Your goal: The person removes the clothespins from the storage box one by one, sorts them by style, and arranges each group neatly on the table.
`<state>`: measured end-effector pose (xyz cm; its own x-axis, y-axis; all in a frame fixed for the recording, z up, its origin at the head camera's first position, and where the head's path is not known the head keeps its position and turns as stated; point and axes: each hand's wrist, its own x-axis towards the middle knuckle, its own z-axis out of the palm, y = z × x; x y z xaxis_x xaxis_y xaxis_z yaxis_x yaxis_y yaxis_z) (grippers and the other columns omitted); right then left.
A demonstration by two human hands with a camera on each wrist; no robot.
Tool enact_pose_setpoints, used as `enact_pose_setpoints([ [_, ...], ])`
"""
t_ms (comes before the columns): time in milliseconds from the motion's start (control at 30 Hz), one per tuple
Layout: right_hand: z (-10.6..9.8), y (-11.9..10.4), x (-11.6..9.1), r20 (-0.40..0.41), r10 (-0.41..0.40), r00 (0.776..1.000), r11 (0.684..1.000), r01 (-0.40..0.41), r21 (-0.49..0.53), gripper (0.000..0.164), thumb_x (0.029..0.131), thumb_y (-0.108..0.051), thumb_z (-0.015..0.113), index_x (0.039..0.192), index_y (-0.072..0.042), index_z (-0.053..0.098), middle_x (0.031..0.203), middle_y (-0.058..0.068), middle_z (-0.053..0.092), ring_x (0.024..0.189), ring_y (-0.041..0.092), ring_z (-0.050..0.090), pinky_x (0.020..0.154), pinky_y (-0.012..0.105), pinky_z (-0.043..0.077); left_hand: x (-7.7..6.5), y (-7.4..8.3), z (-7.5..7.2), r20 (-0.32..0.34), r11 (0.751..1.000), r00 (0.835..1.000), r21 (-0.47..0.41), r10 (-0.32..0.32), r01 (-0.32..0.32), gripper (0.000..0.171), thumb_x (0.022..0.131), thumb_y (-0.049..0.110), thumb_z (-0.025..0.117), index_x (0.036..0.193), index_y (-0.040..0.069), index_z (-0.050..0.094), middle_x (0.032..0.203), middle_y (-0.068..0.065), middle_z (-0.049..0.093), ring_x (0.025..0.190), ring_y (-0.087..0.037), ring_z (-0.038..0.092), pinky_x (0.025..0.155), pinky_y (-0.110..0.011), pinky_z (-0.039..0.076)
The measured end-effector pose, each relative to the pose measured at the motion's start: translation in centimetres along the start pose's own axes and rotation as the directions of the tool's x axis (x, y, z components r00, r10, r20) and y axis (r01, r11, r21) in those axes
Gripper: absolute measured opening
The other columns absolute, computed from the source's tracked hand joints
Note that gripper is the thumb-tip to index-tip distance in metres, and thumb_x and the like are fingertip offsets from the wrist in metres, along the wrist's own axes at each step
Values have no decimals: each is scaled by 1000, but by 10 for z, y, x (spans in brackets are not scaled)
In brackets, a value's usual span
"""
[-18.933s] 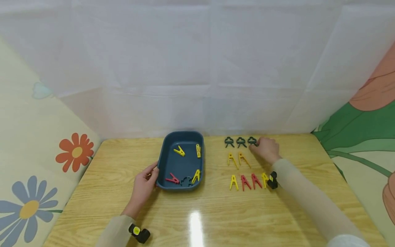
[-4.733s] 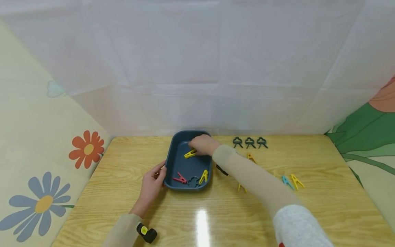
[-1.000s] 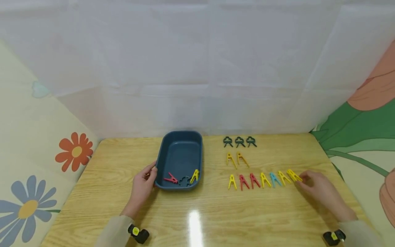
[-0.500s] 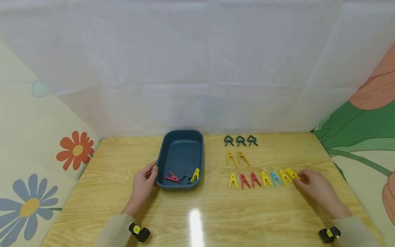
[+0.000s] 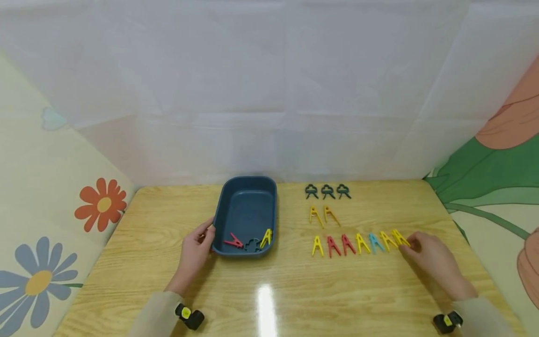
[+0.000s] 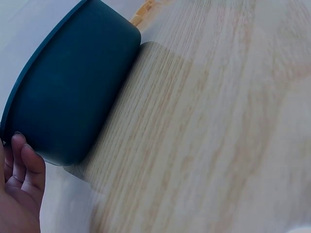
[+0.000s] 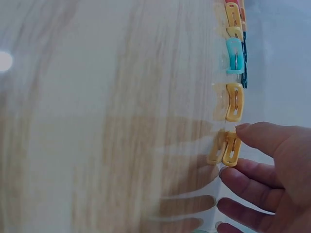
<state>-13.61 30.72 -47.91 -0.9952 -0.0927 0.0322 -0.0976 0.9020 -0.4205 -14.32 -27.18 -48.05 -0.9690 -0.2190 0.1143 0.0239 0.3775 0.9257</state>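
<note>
My left hand (image 5: 197,245) holds the left rim of a dark blue plastic basin (image 5: 251,185), its fingers (image 6: 30,165) against the outer wall in the left wrist view. Inside lie a red clothespin (image 5: 234,241), a yellow clothespin (image 5: 266,238) and a dark green cloud-shaped clip (image 5: 252,245). My right hand (image 5: 433,256) pinches the rightmost yellow clothespin (image 5: 400,237) of the front row, thumb on one side and index finger on the other in the right wrist view. Next to it stand another yellow clothespin (image 5: 388,238) and a light blue clothespin (image 5: 376,243).
Leftward the front row continues with yellow and red clothespins (image 5: 334,245). Behind are two orange-yellow clothespins (image 5: 331,215) and three dark green clips (image 5: 327,191). The wooden table (image 5: 320,290) meets a white sheet (image 5: 286,117) at the back.
Since the earliest frame, a blue and two yellow clothespins have joined the front row, and two yellow ones have left the basin. Lately the last clothespin has turned slightly under my right fingers.
</note>
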Motion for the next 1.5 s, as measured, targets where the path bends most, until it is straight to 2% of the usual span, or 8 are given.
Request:
enact_pose_setpoints([
  [167,1,-1,0,-8,4,1000,1000,-5,-4,30,95,-22,75,102,6,70,89,12,69,80,29,65,70,51,55,-1,0,0,-2,1000,1000,-1,4,-4,36,106,11,59,140,2,65,93,-13,61,57,-6,55,51,-22,49],
  [600,0,-4,1,-8,-3,1000,1000,3,-2,29,97,-25,74,100,4,71,89,11,69,80,27,65,69,49,55,-1,4,0,-8,1000,1000,7,3,-3,36,107,12,59,140,2,65,90,-9,58,58,-5,56,52,-23,51],
  [867,-6,-8,5,-66,-62,996,998,62,-8,24,99,-19,69,99,4,71,92,17,71,81,34,67,71,54,56,-2,5,-1,-7,1000,1000,8,5,-5,36,107,12,59,140,2,65,88,-9,58,57,-4,55,51,-22,49],
  [1133,-18,-34,23,-56,-124,991,992,122,-36,26,101,-21,69,103,5,70,98,20,72,83,34,67,71,53,57,-1,2,-1,5,1000,1000,2,0,0,36,107,12,59,141,2,64,89,-9,57,58,-4,54,52,-21,49],
  [1400,-16,-80,48,-8,-222,975,974,221,-42,21,100,-21,70,105,0,72,100,14,71,97,38,66,85,57,55,0,-2,-1,8,1000,1000,9,-2,2,36,107,12,58,141,1,64,91,-11,59,58,-5,55,52,-21,49],
  [1500,-13,-97,58,3,-268,964,963,268,-36,18,100,-20,71,105,-3,72,100,12,70,97,36,66,85,55,55,0,-2,0,11,1000,1000,16,7,-7,36,107,11,58,141,1,64,91,-12,59,58,-5,54,52,-21,49],
])
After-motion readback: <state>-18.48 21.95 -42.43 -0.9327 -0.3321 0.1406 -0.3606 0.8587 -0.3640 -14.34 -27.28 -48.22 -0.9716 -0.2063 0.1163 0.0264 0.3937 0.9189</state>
